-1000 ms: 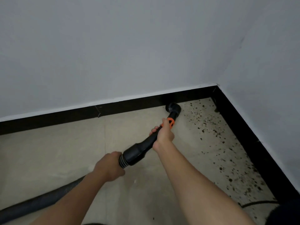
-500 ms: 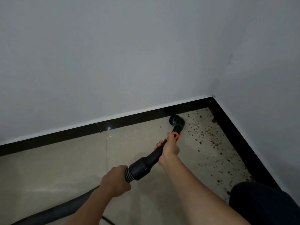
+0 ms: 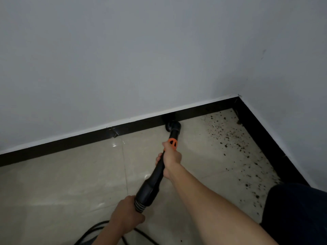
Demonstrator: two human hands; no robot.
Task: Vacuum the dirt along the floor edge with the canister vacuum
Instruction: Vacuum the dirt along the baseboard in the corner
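Note:
A black vacuum wand (image 3: 155,177) with an orange collar (image 3: 173,143) points at the far wall. Its round black nozzle (image 3: 173,127) sits on the beige floor tile against the black skirting board (image 3: 138,125). My right hand (image 3: 170,159) grips the wand just below the orange collar. My left hand (image 3: 126,217) grips the ribbed end of the hose (image 3: 138,205) where it joins the wand. Dark dirt specks (image 3: 228,137) lie scattered to the right of the nozzle, along the right-hand skirting and into the corner.
Grey walls meet at a corner (image 3: 238,97) at the upper right. A black cable or hose (image 3: 99,228) loops on the floor by my left hand. A dark-clothed knee (image 3: 297,214) fills the lower right. The canister itself is out of view.
The nozzle has slid left along the skirting board, away from the dirt patch. Both hands moved with the wand and keep their grips. The view tilted down and shifted.

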